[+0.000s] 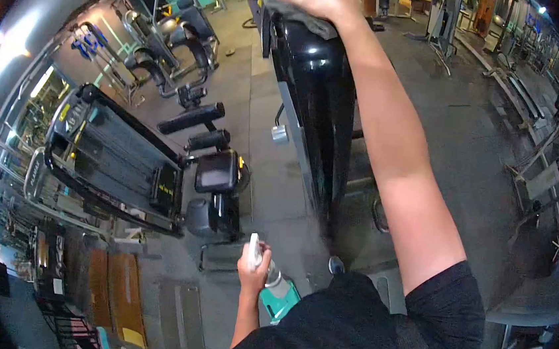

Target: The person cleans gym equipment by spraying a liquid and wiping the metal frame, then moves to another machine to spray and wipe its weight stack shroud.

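Observation:
My right hand (327, 6) is stretched out at the top of the view, pressing a dark grey cloth (312, 23) onto the top of a tall, glossy black machine housing (314, 78). Its fingers lie over the cloth. Low in the middle, my left hand (254, 272) is wrapped round the neck of a spray bottle (279, 297) with a white trigger head and a green label. The bottle is tilted, and my black shirt hides part of it.
A weight-stack machine (118, 154) with a black padded seat (216, 172) stands to the left. More gym machines (179, 26) are behind it. Metal frames and racks (538, 104) line the right side. Dark rubber flooring (459, 130) runs between them. Brown boards (117, 286) lie at lower left.

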Action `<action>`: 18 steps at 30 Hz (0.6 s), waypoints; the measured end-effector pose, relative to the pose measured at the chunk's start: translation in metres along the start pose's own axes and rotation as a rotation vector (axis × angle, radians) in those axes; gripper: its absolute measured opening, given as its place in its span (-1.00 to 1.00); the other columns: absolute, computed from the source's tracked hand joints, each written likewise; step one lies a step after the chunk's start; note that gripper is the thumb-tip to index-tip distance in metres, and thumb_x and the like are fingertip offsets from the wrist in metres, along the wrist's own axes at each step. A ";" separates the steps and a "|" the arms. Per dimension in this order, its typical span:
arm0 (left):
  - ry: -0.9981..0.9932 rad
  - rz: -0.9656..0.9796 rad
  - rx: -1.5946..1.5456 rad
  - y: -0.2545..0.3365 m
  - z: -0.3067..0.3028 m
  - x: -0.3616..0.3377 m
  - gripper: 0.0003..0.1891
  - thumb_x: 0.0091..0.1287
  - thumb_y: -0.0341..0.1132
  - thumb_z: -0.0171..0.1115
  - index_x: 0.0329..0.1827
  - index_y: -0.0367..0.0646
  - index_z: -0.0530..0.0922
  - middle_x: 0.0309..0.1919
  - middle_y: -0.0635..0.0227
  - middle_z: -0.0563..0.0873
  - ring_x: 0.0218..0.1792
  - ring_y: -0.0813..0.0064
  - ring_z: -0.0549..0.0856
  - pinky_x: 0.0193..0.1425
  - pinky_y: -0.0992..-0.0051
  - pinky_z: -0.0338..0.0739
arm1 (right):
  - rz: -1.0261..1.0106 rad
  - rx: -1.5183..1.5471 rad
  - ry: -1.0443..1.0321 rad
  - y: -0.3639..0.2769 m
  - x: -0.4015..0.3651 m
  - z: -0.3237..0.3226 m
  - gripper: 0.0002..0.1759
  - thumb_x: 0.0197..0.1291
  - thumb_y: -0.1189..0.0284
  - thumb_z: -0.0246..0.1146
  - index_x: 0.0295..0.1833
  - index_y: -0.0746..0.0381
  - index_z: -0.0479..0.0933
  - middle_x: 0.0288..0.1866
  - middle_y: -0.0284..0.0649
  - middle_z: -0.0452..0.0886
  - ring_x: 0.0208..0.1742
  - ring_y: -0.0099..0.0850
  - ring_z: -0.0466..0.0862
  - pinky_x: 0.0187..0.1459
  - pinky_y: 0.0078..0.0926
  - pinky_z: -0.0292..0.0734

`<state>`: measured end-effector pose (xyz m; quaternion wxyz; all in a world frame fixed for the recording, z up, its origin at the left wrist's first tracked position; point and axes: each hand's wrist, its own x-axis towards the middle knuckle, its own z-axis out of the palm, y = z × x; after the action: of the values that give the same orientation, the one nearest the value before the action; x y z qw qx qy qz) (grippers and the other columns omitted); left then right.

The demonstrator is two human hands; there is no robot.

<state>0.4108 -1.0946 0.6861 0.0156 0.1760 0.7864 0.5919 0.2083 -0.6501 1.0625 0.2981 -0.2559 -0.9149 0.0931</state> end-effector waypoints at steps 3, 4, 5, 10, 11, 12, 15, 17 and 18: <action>-0.008 -0.062 -0.041 0.009 0.001 -0.005 -0.81 0.41 -0.49 0.40 0.03 -0.28 0.64 -0.20 0.23 0.81 -0.16 0.46 0.79 0.01 0.41 0.68 | 0.134 0.555 0.123 0.070 0.010 0.071 -0.01 0.27 -0.36 0.29 0.25 0.44 0.71 0.10 0.19 0.79 0.19 -0.09 0.80 0.21 -0.21 0.66; -0.013 -0.063 -0.038 0.008 0.000 -0.008 -0.81 0.41 -0.49 0.40 0.03 -0.28 0.64 -0.20 0.23 0.81 -0.16 0.47 0.79 0.01 0.42 0.68 | 0.178 0.916 0.209 0.093 0.005 0.095 -0.16 0.40 -0.16 0.36 0.22 0.54 0.69 -0.05 0.10 0.85 0.00 -0.17 0.87 0.08 -0.24 0.72; -0.008 -0.066 -0.042 0.007 -0.002 -0.013 -0.81 0.41 -0.49 0.40 0.03 -0.28 0.64 -0.20 0.23 0.81 -0.16 0.47 0.79 0.01 0.42 0.68 | 0.186 1.273 0.033 0.090 -0.030 0.073 -0.10 0.41 -0.19 0.33 0.20 0.61 0.67 -0.09 0.10 0.84 -0.07 -0.24 0.87 0.04 -0.29 0.72; -0.064 -0.117 -0.031 0.010 -0.010 -0.024 -0.77 0.41 -0.50 0.40 0.08 -0.27 0.64 -0.14 0.30 0.81 -0.11 0.55 0.76 0.06 0.47 0.65 | 0.222 0.530 0.262 0.022 -0.101 0.022 0.25 0.00 -0.55 0.38 0.14 0.60 0.69 0.13 0.27 0.78 0.15 -0.06 0.83 0.20 -0.16 0.70; -0.060 -0.112 -0.052 0.004 -0.012 -0.026 -0.76 0.40 -0.49 0.40 0.09 -0.27 0.64 -0.14 0.31 0.81 -0.11 0.55 0.76 0.06 0.47 0.65 | 0.214 0.362 0.352 0.007 -0.092 0.025 0.31 -0.11 -0.60 0.39 0.16 0.58 0.69 0.16 0.30 0.76 0.18 0.01 0.81 0.24 -0.14 0.68; -0.060 -0.109 -0.046 0.000 -0.016 -0.028 -0.76 0.40 -0.49 0.40 0.09 -0.27 0.64 -0.14 0.31 0.81 -0.11 0.55 0.76 0.06 0.47 0.65 | 0.212 0.194 0.435 0.001 -0.084 0.027 0.38 -0.22 -0.64 0.39 0.19 0.56 0.69 0.19 0.33 0.74 0.22 0.07 0.80 0.28 -0.12 0.66; -0.023 -0.076 -0.027 -0.004 -0.015 -0.028 -0.76 0.40 -0.50 0.41 0.08 -0.27 0.64 -0.14 0.30 0.81 -0.11 0.55 0.77 0.07 0.47 0.65 | 0.110 0.197 0.171 0.006 -0.043 0.010 0.35 -0.20 -0.62 0.40 0.18 0.55 0.70 0.16 0.36 0.74 0.22 0.12 0.79 0.28 -0.09 0.66; -0.001 -0.081 -0.057 0.002 -0.015 -0.027 -0.78 0.41 -0.51 0.41 0.07 -0.27 0.64 -0.18 0.27 0.82 -0.13 0.53 0.78 0.03 0.46 0.67 | 0.093 0.397 -0.048 0.037 0.006 0.025 0.22 -0.10 -0.54 0.44 0.08 0.55 0.75 0.05 0.28 0.79 0.15 0.04 0.82 0.17 -0.14 0.71; 0.010 -0.076 -0.071 0.004 -0.016 -0.023 -0.79 0.41 -0.52 0.41 0.06 -0.27 0.64 -0.20 0.26 0.82 -0.15 0.52 0.79 0.01 0.45 0.68 | 0.069 0.532 -0.137 0.054 0.018 0.029 0.15 -0.06 -0.49 0.46 0.06 0.53 0.77 0.04 0.24 0.80 0.12 -0.01 0.83 0.13 -0.17 0.72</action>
<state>0.4295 -1.1147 0.6904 0.0404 0.1423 0.7710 0.6194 0.2009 -0.5950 1.0314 0.2888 -0.1928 -0.8671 0.3573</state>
